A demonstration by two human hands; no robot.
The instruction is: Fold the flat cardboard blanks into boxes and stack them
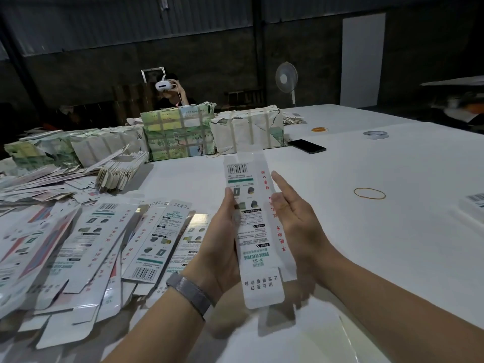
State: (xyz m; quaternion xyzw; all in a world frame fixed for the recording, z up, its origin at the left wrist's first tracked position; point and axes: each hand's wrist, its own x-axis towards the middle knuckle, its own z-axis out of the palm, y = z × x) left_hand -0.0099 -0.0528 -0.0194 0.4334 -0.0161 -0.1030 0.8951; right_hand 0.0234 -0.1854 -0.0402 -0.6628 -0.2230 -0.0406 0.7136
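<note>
1. While raised above the near middle of the white counter (392, 179), held between both hands — one long printed cardboard blank (258, 229), barcode end pointing toward the far edge.
2. Left hand (222, 247): grasping the blank's left long edge, thumb lying over the printed face, fingers behind; grey mesh band (188, 292) on the wrist.
3. Right hand (296, 221): released, fingers straight, pressed flat against the blank's right side panel with the red lettering.
4. Spread over the near-left part of the counter — a loose heap of flat blanks (86, 247), overlapping one another.
5. Further toward the far-left edge: a leaning stack of folded pieces (120, 169) and taped bundles (178, 132) in a row.
6. Right of the bundles, lying flat: a black phone (307, 146).
7. On the right half, well apart: a rubber band (369, 193), a tape roll (375, 134), a smaller orange band (319, 129).
8. Beyond the far edge: a person wearing a white headset (163, 85), and a standing fan (286, 79).
</note>
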